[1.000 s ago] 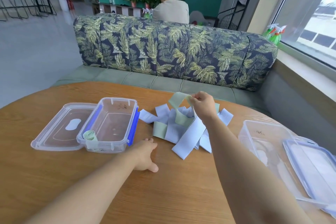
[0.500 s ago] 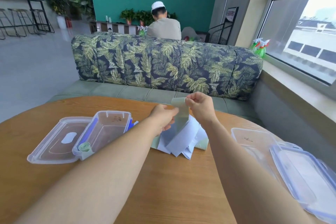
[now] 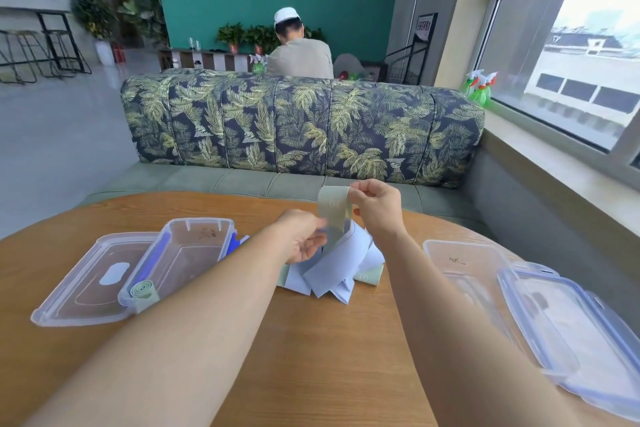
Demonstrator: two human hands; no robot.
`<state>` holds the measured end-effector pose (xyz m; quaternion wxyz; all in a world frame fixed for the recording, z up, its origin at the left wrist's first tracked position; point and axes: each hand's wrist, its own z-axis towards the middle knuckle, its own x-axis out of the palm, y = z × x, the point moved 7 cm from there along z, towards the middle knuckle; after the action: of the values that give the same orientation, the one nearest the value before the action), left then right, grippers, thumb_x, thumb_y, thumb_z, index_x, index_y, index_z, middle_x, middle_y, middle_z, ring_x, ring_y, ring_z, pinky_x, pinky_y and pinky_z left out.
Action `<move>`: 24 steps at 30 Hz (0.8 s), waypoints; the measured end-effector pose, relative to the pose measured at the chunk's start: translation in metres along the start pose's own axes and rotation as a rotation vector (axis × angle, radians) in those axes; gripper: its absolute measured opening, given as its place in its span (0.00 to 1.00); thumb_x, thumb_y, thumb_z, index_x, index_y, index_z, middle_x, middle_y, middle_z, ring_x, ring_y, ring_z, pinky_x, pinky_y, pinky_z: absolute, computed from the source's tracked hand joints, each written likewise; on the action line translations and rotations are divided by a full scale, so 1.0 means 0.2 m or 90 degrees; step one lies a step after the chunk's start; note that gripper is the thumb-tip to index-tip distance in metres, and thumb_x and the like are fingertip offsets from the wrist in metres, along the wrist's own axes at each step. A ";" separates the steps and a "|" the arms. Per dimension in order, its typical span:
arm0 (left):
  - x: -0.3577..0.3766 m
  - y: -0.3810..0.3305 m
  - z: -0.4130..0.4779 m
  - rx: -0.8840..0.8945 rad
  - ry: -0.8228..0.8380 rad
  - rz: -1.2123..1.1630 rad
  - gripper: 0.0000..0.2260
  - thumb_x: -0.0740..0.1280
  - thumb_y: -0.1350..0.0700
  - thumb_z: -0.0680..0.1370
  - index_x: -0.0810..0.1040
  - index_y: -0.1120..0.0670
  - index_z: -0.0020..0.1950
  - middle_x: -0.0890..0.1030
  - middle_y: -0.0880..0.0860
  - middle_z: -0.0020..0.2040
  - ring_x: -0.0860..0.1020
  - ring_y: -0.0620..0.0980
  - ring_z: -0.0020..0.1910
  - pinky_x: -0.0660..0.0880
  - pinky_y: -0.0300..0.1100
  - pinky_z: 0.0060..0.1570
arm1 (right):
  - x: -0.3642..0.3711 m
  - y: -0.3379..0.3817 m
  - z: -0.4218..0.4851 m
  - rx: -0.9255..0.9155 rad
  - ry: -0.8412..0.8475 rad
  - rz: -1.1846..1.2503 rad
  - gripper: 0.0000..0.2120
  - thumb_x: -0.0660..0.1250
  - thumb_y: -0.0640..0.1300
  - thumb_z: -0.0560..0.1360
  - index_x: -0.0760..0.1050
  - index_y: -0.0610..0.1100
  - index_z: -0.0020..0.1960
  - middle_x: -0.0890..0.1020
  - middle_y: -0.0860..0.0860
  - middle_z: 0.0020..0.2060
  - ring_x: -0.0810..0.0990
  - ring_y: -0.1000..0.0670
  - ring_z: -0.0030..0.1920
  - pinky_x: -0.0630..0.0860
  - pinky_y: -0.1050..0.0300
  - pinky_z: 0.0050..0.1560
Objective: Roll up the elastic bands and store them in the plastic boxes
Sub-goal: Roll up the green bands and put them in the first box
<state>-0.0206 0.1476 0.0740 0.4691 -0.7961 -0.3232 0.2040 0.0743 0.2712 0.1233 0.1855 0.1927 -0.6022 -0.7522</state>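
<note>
Left hand [image 3: 304, 236] and right hand [image 3: 377, 208] hold a green band [image 3: 334, 208] up over the pile [image 3: 336, 267], between two open boxes.
Far left, a clear lid [image 3: 86, 288] lies flat on the wooden surface [image 3: 311, 340], touching the left box [image 3: 187, 253], which stands open with one rolled band [image 3: 142, 289] in its near corner. Just right of it the left hand pinches the green band's lower part, fingers curled; the right hand pinches its top end, held above the white and green bands heaped mid-surface. Further right the right box [image 3: 464, 267] stands open, its blue-edged lid [image 3: 571, 333] lying against its right side.
</note>
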 end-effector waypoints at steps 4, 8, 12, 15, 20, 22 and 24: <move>0.00 0.00 0.02 0.010 -0.011 0.035 0.03 0.68 0.53 0.79 0.75 0.51 0.51 0.81 0.52 0.44 0.78 0.44 0.37 0.63 0.35 0.33 | -0.01 -0.01 0.00 0.006 0.003 0.020 0.10 0.66 0.32 0.75 0.76 0.42 0.37 0.77 0.46 0.32 0.72 0.50 0.34 0.72 0.59 0.35; 0.00 -0.02 0.01 0.003 0.001 0.022 0.03 0.65 0.54 0.80 0.76 0.52 0.49 0.83 0.53 0.45 0.79 0.45 0.39 0.64 0.37 0.34 | -0.01 -0.02 0.01 0.017 0.004 0.044 0.09 0.66 0.32 0.76 0.76 0.42 0.38 0.77 0.45 0.34 0.72 0.49 0.36 0.72 0.56 0.37; 0.03 -0.05 -0.01 0.022 0.026 -0.032 0.03 0.64 0.56 0.79 0.77 0.53 0.48 0.84 0.53 0.42 0.80 0.46 0.40 0.66 0.38 0.37 | 0.01 -0.03 0.01 0.030 0.013 0.071 0.10 0.66 0.32 0.76 0.76 0.41 0.37 0.78 0.42 0.36 0.74 0.46 0.39 0.73 0.51 0.42; 0.01 -0.08 0.01 0.084 -0.025 -0.030 0.04 0.68 0.59 0.77 0.74 0.52 0.45 0.82 0.52 0.39 0.79 0.45 0.37 0.64 0.35 0.31 | 0.02 -0.04 0.00 0.039 0.028 0.083 0.08 0.68 0.33 0.76 0.77 0.40 0.38 0.78 0.42 0.36 0.74 0.46 0.39 0.73 0.50 0.44; -0.07 -0.19 0.00 0.164 -0.122 -0.067 0.06 0.67 0.66 0.72 0.73 0.57 0.41 0.77 0.53 0.30 0.72 0.46 0.27 0.60 0.32 0.23 | -0.02 -0.07 -0.02 0.042 0.011 -0.009 0.08 0.64 0.31 0.74 0.78 0.42 0.43 0.82 0.44 0.38 0.76 0.49 0.34 0.73 0.57 0.38; -0.07 -0.30 -0.04 0.186 -0.095 -0.134 0.06 0.67 0.67 0.72 0.74 0.56 0.41 0.78 0.52 0.29 0.72 0.44 0.28 0.62 0.32 0.23 | -0.05 -0.11 -0.04 0.057 -0.002 -0.074 0.13 0.60 0.31 0.74 0.77 0.44 0.51 0.82 0.48 0.43 0.76 0.52 0.36 0.73 0.58 0.38; -0.05 -0.44 -0.11 0.220 -0.043 -0.190 0.09 0.68 0.68 0.72 0.74 0.55 0.44 0.80 0.50 0.29 0.73 0.43 0.30 0.65 0.32 0.25 | -0.07 -0.18 -0.09 0.074 -0.004 -0.121 0.14 0.60 0.33 0.74 0.76 0.46 0.54 0.83 0.50 0.46 0.79 0.51 0.42 0.76 0.55 0.45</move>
<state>-0.0434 0.1577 0.1624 0.6126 -0.6400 -0.4132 0.2108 0.0930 0.2710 0.0864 0.0997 0.2570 -0.6246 -0.7307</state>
